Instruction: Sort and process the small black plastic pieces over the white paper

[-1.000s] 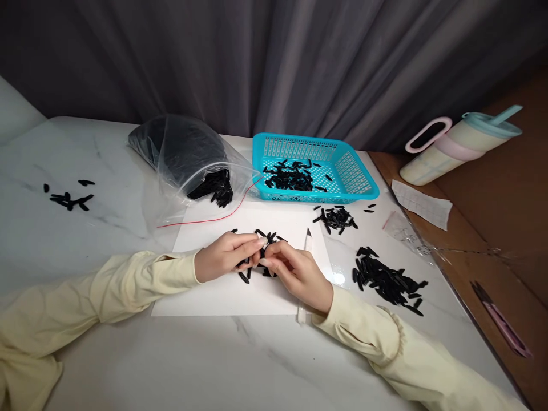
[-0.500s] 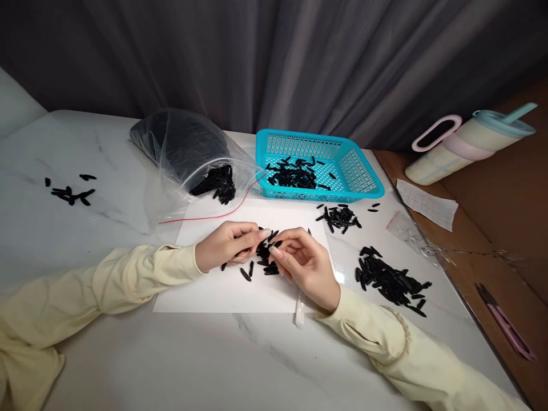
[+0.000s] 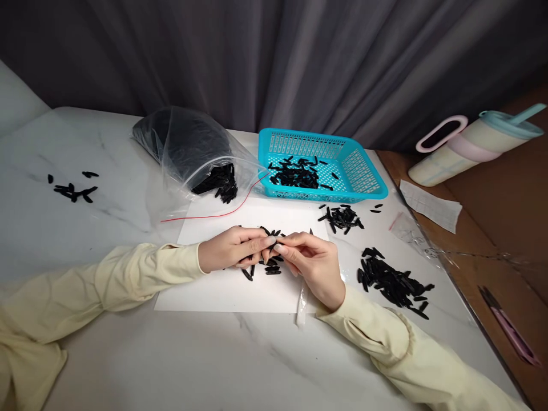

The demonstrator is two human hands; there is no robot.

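Both hands meet over the middle of a white sheet [image 3: 222, 291] lying on the marble table [image 3: 171, 365]. The left hand [image 3: 229, 256] and the right hand [image 3: 314, 265] have their fingertips drawn together at one spot, where they seem to pinch a single small black piece [image 3: 270, 244] between them; the piece is largely hidden by the nails, so its exact shape there is hard to tell. Just under the fingertips lies a loose cluster of black pieces [image 3: 268, 265] on the sheet: slim, flat, matte black slivers, each elongated with tapering ends, scattered at all angles. Under the right wrist a white pen-like tool [image 3: 302, 302] lies on the sheet's right edge. To the right, on the bare table, sits a larger heap of the same slivers [image 3: 394, 282], and a smaller heap [image 3: 340, 217] lies just in front of a turquoise basket [image 3: 363, 177] that holds more of them. Left of the basket an open clear plastic bag [image 3: 184, 148] spills dark pieces from its mouth. A few stray slivers [image 3: 72, 191] lie far to the left.
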